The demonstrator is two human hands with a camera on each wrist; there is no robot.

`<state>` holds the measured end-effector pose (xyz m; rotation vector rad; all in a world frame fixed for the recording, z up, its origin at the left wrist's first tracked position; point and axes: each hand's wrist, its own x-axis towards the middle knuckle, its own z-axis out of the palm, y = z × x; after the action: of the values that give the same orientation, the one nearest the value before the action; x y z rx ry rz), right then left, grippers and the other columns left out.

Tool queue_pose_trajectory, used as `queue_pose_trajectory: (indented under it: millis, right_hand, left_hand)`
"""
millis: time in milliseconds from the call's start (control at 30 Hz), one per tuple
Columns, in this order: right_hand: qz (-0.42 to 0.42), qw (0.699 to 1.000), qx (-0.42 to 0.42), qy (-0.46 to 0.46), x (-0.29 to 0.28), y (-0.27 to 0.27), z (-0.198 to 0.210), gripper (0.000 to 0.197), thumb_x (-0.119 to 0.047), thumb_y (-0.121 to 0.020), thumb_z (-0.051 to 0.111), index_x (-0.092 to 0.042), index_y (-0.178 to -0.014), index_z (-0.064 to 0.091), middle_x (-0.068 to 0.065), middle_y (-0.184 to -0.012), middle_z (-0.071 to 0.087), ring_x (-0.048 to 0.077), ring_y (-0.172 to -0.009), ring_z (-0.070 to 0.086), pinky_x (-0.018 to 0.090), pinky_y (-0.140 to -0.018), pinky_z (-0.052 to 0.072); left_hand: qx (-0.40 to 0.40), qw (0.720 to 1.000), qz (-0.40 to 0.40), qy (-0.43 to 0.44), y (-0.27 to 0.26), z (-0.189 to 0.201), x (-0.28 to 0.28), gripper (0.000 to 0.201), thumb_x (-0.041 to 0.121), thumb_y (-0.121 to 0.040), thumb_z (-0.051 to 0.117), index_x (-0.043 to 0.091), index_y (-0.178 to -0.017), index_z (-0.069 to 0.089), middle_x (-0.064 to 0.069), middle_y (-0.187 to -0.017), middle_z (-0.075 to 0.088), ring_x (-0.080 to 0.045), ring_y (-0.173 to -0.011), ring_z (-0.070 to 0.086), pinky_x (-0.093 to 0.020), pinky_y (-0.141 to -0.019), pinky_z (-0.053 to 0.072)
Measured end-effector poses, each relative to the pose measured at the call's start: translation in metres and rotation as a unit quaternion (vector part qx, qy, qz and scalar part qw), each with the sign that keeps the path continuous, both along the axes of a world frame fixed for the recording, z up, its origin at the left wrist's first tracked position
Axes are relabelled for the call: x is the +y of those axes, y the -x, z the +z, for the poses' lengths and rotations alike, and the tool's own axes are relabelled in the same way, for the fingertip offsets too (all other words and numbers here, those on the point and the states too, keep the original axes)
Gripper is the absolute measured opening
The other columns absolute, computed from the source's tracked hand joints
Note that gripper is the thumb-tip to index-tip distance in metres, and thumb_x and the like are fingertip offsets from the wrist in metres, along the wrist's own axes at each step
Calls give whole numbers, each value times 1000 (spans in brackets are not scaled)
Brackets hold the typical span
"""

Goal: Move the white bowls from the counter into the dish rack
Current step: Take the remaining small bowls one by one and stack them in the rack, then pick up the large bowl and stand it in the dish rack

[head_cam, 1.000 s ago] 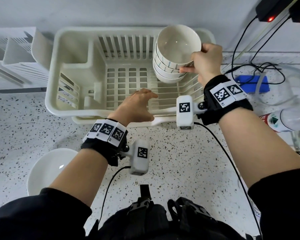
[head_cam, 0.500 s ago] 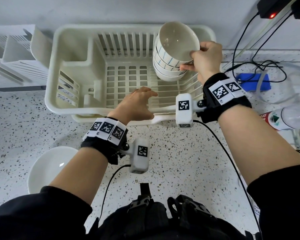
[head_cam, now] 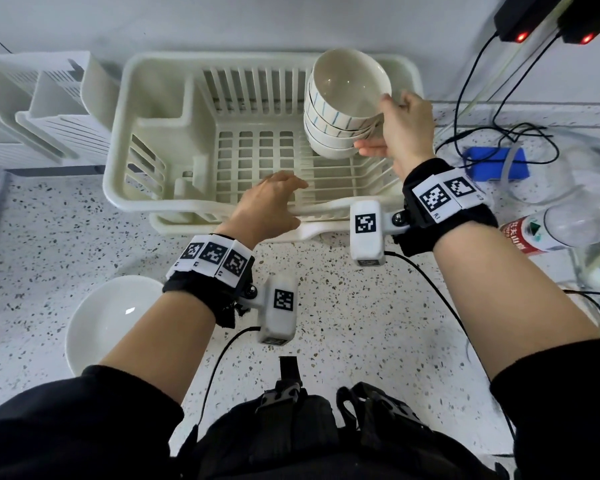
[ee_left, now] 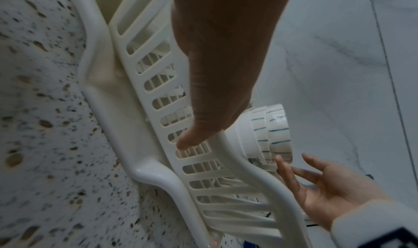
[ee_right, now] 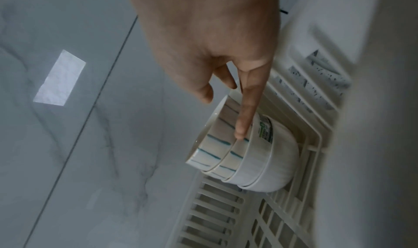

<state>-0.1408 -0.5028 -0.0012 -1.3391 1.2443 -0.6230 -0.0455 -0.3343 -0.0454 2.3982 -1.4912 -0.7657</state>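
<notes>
A tilted stack of bowls (head_cam: 340,109) leans in the back right corner of the cream dish rack (head_cam: 118,161); its upper bowls have blue stripes (ee_right: 212,155). My right hand (head_cam: 373,124) is at the stack's right side with straight, spread fingers (ee_left: 291,169). Its index finger (ee_right: 245,112) lies along the top bowl's side, and its thumb is by the rim. My left hand (head_cam: 298,204) holds the rack's front rim, fingers over it and thumb (ee_left: 190,137) pressed on the slatted wall. One plain white bowl (head_cam: 111,317) sits on the speckled counter at lower left, beside my left forearm.
Another white rack (head_cam: 32,105) stands to the left of the dish rack. Right of it lie black cables, a blue box (head_cam: 496,164) and a plastic bottle (head_cam: 534,233) on its side. A wall runs close behind the rack.
My right hand has let go of the top bowl's rim and straightened its fingers beside the stack. The top bowl now rests on the stack. My left hand has stayed on the rim.
</notes>
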Motion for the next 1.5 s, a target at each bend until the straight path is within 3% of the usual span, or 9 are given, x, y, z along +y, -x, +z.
queue_pose_trajectory:
  millis: [100,200,533,733,967,1033,1167,1333,1500]
  right_hand:
    - [-15,1000,-15,10,15,16,6,32,-18,-95,45,-8,-125,47,1,-86,59,24,-51,68,30,-42,57]
    - [-23,997,-42,56,37,30,12,23,-14,-93,47,-10,-115,51,14,-112,63,22,-50,67,28,-43,54]
    - [104,975,-138,140,155,49,19,15,-7,-93,52,2,-91,64,7,-68,64,16,-43,58,25,-40,51]
    - [193,959,-63,198,236,30,0,17,-11,-92,54,0,-89,67,7,-70,68,17,-52,65,31,-51,57]
    - [288,935,147,145,319,-4,-35,40,-20,-86,62,-7,-123,57,7,-120,64,18,-105,61,29,-94,49]
    - [312,924,197,97,339,-12,-44,50,-23,-85,64,-8,-130,50,7,-128,59,22,-112,58,32,-94,49]
    - [299,924,235,37,363,-24,-59,53,-15,-85,60,-9,-135,41,7,-121,58,22,-101,60,27,-69,55]
    - [249,934,257,0,377,-30,-73,58,4,-87,42,-10,-141,29,18,-134,52,34,-122,51,41,-98,48]
    - [192,954,228,-8,382,-36,-82,58,6,-85,37,-12,-140,33,18,-131,53,35,-120,52,44,-94,51]
  left_hand:
    - [-9,1000,11,25,9,6,14,61,14,-75,67,22,-131,45,-2,-142,44,-20,-131,39,-39,-105,40]
    - [-9,998,21,64,20,14,32,58,13,-75,67,17,-130,48,-6,-139,47,-23,-131,39,-40,-110,35]
    - [-3,976,119,182,44,28,115,47,11,-76,67,12,-122,56,-11,-130,56,-28,-123,48,-43,-107,38]
    - [8,964,178,196,26,24,186,41,9,-78,63,11,-119,59,-11,-127,58,-29,-121,49,-35,-103,37]
    - [12,946,282,162,-17,12,288,46,0,-85,46,13,-129,49,-14,-135,50,-32,-123,45,-44,-100,41]
    - [21,938,311,155,-27,2,315,52,-4,-84,40,13,-133,43,-16,-138,47,-34,-124,44,-44,-100,39]
    - [38,945,317,73,-40,-22,356,61,-10,-83,37,9,-141,32,-19,-144,38,-34,-132,38,-42,-106,34]
    - [83,960,268,-23,-41,-56,390,58,4,-88,46,10,-142,28,-14,-150,33,-29,-137,32,-41,-113,28]
    - [51,973,222,-26,-39,-72,394,56,10,-85,54,14,-139,37,-7,-154,27,-28,-140,26,-44,-115,26]
